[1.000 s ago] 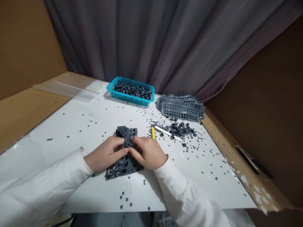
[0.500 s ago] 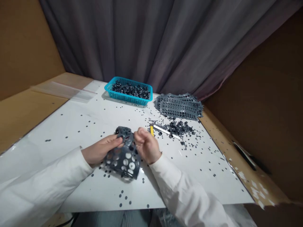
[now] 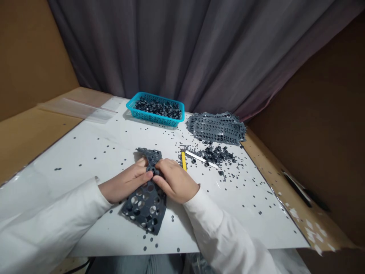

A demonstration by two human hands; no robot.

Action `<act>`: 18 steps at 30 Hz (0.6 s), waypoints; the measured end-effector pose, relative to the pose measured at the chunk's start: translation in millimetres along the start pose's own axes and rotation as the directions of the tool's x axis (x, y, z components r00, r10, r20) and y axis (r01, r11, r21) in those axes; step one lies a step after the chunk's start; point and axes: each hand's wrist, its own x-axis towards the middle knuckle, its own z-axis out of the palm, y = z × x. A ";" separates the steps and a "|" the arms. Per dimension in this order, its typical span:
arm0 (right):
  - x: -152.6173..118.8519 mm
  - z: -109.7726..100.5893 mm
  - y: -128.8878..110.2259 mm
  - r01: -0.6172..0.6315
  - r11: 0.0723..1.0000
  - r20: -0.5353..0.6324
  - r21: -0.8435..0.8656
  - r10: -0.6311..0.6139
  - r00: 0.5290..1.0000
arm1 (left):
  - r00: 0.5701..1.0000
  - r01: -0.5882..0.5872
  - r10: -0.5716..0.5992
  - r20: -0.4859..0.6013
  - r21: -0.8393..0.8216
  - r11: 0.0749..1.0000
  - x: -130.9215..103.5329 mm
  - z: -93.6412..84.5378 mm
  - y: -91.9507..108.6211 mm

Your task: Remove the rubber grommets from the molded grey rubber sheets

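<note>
A dark grey sheet punched with rows of round holes [image 3: 144, 211] is held up above the white table. My left hand [image 3: 128, 180] grips its left edge, the thumb lying on the front. From the other side my right hand [image 3: 176, 180] has its thumb and fingers bent against the sheet, close to the left thumb. Some dark round pieces still sit in the sheet between the two hands. The sheet's lower part hangs toward me, and its upper end curls away. Fingers behind the sheet are hidden.
A blue basket [image 3: 155, 120] full of small dark pieces stands at the back. Right of it lies a stack of punched grey sheets [image 3: 216, 129]. In front are a pile of dark pieces [image 3: 218, 154] and a yellow-and-white knife-like tool [image 3: 184, 161]. Small discs dot the white table [image 3: 94, 205].
My right hand has turned from a raised fist to press on the sheet beside my left thumb. The sheet has straightened, its lower end reaching farther toward me.
</note>
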 end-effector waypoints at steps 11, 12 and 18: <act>2.2 4.2 -1.7 0.041 0.999 -0.006 -0.013 -0.041 0.999 | 0.998 -0.010 0.002 0.066 0.121 0.993 -5.1 3.3 2.4; 1.7 5.2 -1.2 0.037 0.996 -0.049 0.082 -0.033 0.998 | 0.997 -0.012 0.001 0.081 0.139 0.990 -4.7 3.6 3.5; 4.2 20.1 -8.0 -0.120 0.791 -0.280 0.600 0.348 0.895 | 0.995 0.077 -0.081 0.050 0.064 0.995 -2.7 6.8 6.6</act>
